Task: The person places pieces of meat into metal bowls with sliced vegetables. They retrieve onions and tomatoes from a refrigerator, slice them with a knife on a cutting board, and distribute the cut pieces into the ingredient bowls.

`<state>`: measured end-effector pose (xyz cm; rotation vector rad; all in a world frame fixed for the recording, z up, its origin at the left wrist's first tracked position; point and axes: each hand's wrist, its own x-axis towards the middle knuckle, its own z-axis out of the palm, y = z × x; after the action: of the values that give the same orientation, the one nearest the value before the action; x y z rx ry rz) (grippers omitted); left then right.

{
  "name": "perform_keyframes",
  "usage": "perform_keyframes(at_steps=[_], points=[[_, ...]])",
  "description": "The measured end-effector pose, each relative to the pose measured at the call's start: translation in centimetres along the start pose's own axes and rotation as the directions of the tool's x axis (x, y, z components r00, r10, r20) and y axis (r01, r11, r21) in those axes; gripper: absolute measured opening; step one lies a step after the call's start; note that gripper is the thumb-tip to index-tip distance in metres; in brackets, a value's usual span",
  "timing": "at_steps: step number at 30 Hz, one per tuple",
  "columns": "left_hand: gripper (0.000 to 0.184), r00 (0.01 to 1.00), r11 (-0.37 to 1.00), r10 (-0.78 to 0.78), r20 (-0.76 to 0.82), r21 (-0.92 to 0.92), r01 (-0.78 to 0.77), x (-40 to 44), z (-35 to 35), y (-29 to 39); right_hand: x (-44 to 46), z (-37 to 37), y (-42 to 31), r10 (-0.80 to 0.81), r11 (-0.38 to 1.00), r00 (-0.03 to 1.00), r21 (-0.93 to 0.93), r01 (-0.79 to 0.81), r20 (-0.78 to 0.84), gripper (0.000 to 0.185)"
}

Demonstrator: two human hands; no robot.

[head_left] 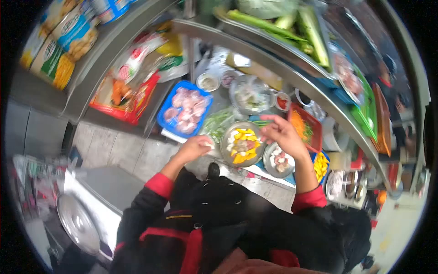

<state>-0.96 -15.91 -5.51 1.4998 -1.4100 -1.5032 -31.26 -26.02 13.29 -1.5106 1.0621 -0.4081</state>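
My left hand (195,149) is closed over the counter's front edge, its fingertips pinched on a small white piece (210,144) that is too blurred to name. My right hand (284,135) reaches in above a steel bowl (223,147), fingers apart with the index finger stretched out and nothing visible in them. That bowl contains yellow strips (240,158), white pieces and some pale pinkish meat in the middle. Below the right hand is a second steel bowl (269,166) with white pieces and pinkish meat.
A blue tray (160,119) of wrapped pale portions and bagged greens (219,122) lie left of the bowls. An orange tray (315,145) of shredded carrot and a blue container (321,166) of yellow strips stand right. A steel shelf (269,52) with celery overhangs the counter.
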Motion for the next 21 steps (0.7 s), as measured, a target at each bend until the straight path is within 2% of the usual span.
perform_keyframes(at_steps=[1,2,3,4,5,7,9,11,12,13,15,16,17,19,20,21], points=[[0.038,0.973,0.997,0.068,0.221,0.020,-0.074,0.3,-0.3,-1.8,0.6,1.0,1.6,-0.002,0.996,1.000,-0.088,0.004,0.029,0.036],[0.049,0.940,0.988,0.141,0.312,0.010,-0.152,-0.5,0.3,-2.3,0.8,2.1,3.0,0.004,0.993,0.998,-0.114,0.004,0.069,0.036],[0.055,0.874,0.984,0.053,0.482,0.124,-0.129,-0.9,-0.1,-1.3,0.8,3.5,4.4,0.005,0.990,0.995,-0.138,0.009,0.099,0.036],[0.054,0.814,0.985,0.026,0.580,0.127,-0.121,-1.6,-0.7,-0.5,0.7,4.9,5.5,0.034,0.995,0.992,-0.102,-0.021,0.125,0.036],[0.054,0.843,0.987,0.024,0.537,0.122,-0.106,-2.3,-2.1,-1.5,0.7,6.2,6.0,0.061,0.995,0.987,-0.082,-0.050,0.149,0.036],[0.051,0.871,0.963,0.012,0.490,0.229,-0.143,-3.6,-3.9,-4.2,1.1,9.4,5.9,0.091,0.996,0.965,-0.005,-0.093,0.247,0.037],[0.047,0.912,0.966,0.064,0.406,0.205,-0.159,-5.8,-7.7,-6.9,2.2,12.6,4.5,0.132,0.989,0.887,0.003,-0.149,0.442,0.036],[0.044,0.810,0.970,-0.194,0.554,-0.018,0.244,-9.0,-12.7,-7.5,4.2,16.9,0.2,0.263,0.965,0.786,-0.157,-0.211,0.559,0.032],[0.040,0.765,0.949,-0.249,0.594,-0.010,0.316,-9.4,-14.0,-11.1,5.7,18.7,0.3,0.258,0.965,0.752,-0.120,-0.235,0.607,0.031],[0.040,0.781,0.948,-0.235,0.578,-0.042,0.316,-9.6,-15.4,-14.2,7.5,20.5,0.9,0.253,0.961,0.718,-0.083,-0.264,0.649,0.030],[0.040,0.681,0.883,-0.438,0.587,0.138,0.449,-10.4,-18.2,-19.4,10.3,23.6,0.2,0.350,0.930,0.657,-0.161,-0.332,0.668,0.029],[0.040,0.686,0.867,-0.464,0.561,0.130,0.480,-11.0,-19.7,-21.6,11.6,25.1,0.0,0.424,0.895,0.611,-0.208,-0.394,0.669,0.029],[0.040,0.689,0.872,-0.448,0.569,0.108,0.478,-11.5,-20.9,-23.5,12.4,26.3,0.1,0.444,0.886,0.601,-0.228,-0.402,0.664,0.029],[0.040,0.738,0.833,-0.433,0.518,-0.082,0.547,-12.5,-23.6,-26.7,13.8,27.4,0.9,0.596,0.786,0.513,-0.321,-0.528,0.617,0.024],[0.039,0.772,0.826,-0.401,0.494,-0.170,0.538,-13.2,-24.7,-28.5,14.1,27.0,3.4,0.649,0.731,0.489,-0.299,-0.614,0.583,0.026],[0.039,0.774,0.821,-0.410,0.483,-0.174,0.544,-14.6,-26.1,-28.2,13.5,27.2,4.7,0.644,0.735,0.484,-0.303,-0.607,0.593,0.026]])
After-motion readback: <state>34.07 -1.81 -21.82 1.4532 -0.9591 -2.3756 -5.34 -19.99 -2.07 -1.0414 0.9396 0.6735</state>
